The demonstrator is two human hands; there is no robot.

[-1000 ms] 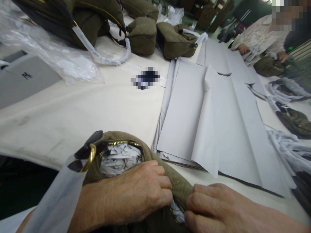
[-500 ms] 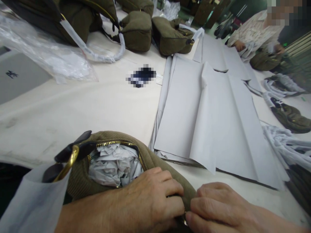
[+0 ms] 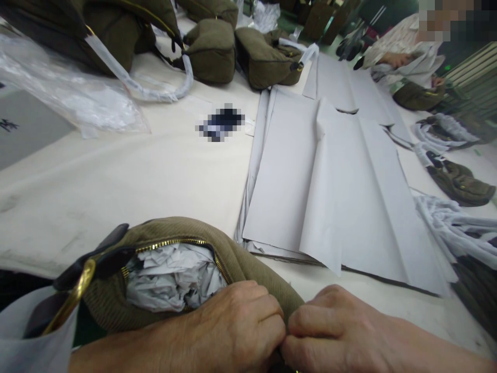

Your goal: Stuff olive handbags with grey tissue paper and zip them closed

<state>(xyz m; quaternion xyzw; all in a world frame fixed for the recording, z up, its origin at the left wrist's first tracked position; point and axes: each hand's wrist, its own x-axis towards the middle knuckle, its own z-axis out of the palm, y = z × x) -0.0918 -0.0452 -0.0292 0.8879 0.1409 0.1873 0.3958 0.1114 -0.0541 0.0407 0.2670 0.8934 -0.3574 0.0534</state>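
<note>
An olive corduroy bag [image 3: 248, 259] lies at the near table edge with its gold zipper [image 3: 171, 242] open. Crumpled white paper [image 3: 174, 277] fills its mouth. My left hand [image 3: 236, 326] is closed on the bag's top edge near the right end of the zipper. My right hand [image 3: 341, 331] is closed right beside it, fingers pinched against the same end of the bag; what they pinch is hidden. A gold ring [image 3: 75, 295] with a dark tab and a paper-wrapped strap [image 3: 31, 336] hangs at the bag's left end.
A stack of grey paper sheets [image 3: 330, 176] lies to the right on the cream table [image 3: 116, 176]. Several more olive bags [image 3: 212, 49] and clear plastic [image 3: 73, 98] sit at the back. Another person [image 3: 404, 52] works at the far right, near bags and paper strips [image 3: 458, 181].
The bag has slid left and lower in view, showing more of the paper stuffing. Both my hands have drawn together at the zipper's right end.
</note>
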